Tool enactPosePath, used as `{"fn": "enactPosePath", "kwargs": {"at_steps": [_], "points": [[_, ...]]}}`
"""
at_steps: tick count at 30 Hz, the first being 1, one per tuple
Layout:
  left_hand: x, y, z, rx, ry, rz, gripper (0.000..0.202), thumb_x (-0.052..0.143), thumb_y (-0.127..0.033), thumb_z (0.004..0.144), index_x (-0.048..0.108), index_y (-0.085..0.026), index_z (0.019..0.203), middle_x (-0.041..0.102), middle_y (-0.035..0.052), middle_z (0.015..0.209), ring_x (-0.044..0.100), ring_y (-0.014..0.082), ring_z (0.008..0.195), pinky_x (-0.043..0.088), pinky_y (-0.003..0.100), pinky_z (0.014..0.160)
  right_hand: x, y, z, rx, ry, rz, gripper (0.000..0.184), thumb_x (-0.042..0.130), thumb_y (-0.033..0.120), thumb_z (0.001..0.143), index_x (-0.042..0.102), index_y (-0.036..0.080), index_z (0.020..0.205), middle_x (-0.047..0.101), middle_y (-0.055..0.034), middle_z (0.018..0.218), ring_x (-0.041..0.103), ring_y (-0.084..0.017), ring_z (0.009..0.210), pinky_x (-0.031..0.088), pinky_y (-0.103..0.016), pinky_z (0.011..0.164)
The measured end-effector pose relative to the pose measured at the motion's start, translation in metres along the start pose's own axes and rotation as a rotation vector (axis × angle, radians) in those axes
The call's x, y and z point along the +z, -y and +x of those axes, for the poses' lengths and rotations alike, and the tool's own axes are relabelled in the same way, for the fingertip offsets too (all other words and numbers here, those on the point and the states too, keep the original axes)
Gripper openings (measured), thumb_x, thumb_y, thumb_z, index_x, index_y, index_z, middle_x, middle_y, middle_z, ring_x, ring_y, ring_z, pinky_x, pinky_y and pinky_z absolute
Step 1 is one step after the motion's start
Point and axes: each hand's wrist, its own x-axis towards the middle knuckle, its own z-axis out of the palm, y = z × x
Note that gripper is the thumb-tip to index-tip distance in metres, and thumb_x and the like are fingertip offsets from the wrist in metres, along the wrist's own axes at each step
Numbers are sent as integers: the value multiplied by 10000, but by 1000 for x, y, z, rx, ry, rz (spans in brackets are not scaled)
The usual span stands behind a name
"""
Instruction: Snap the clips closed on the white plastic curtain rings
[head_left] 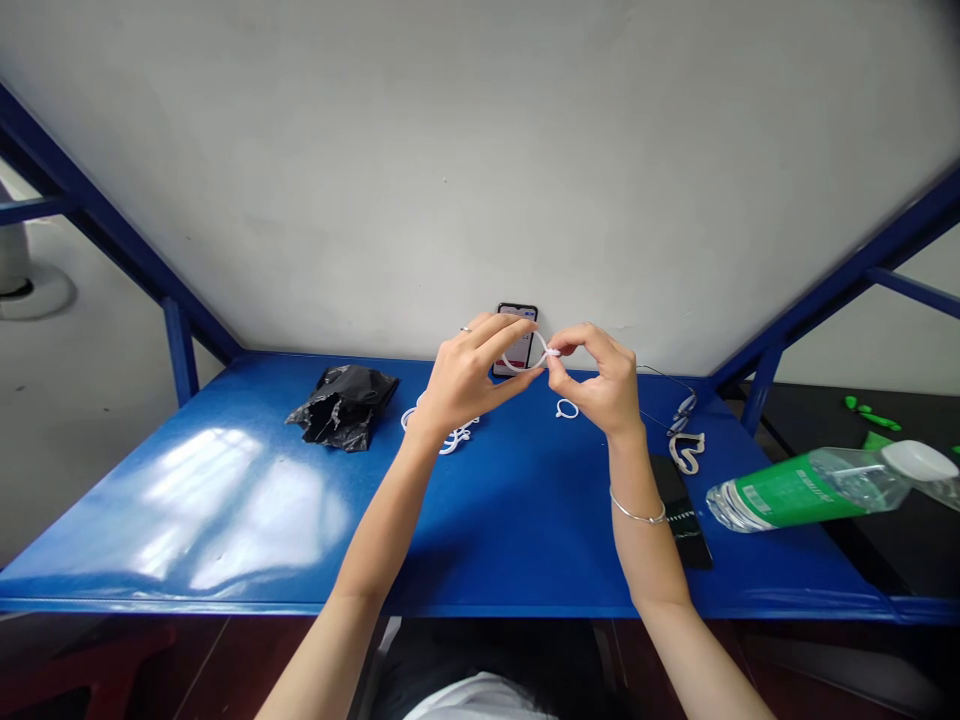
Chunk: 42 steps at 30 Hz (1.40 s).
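Both my hands are raised above the blue table (247, 500) near its back edge. My left hand (469, 375) and my right hand (600, 380) pinch a thin white ring (529, 358) between their fingertips, one at each side. The fingers of both hands are curled closed around it. A ring sits on a finger of my left hand, and a silver bracelet is on my right wrist. Under my left hand lies a small heap of white rings (450, 435). A single white ring (567, 408) lies on the table just below my right hand.
A phone (517, 340) leans upright against the wall behind my hands. A crumpled black bag (343, 405) lies to the left. At the right are a dark flat phone (679, 510), a beige loop (688, 452), a cable (679, 410) and a water bottle (817, 485) lying on its side.
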Motion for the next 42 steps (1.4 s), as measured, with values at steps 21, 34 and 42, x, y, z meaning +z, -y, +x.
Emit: {"fn": "enactPosePath", "kwargs": {"at_steps": [21,34,42], "points": [[48,113,-36,-725,1113,258,328,621,-236,828,658,-177,1149,683,115,1150,659,214,1018,497,223,768,18,-159,-54,899,993,-387,58,653,177,774,698,172,811,712,-44,874,634,-143,763,426,-207,628],[57,110,-35,-768,1234,272,250,700,-185,748,703,-168,998,707,113,1066,679,216,938,540,250,748,20,-167,-59,973,1093,-458,103,704,178,710,729,191,809,721,-37,867,634,-142,753,431,-210,626],[56,110,-37,-750,1184,276,201,616,-48,742,709,-121,905,721,145,996,688,220,900,520,259,737,20,-167,-59,996,1099,-478,138,680,123,698,726,183,813,724,-39,881,641,-143,754,431,-214,628]]}}
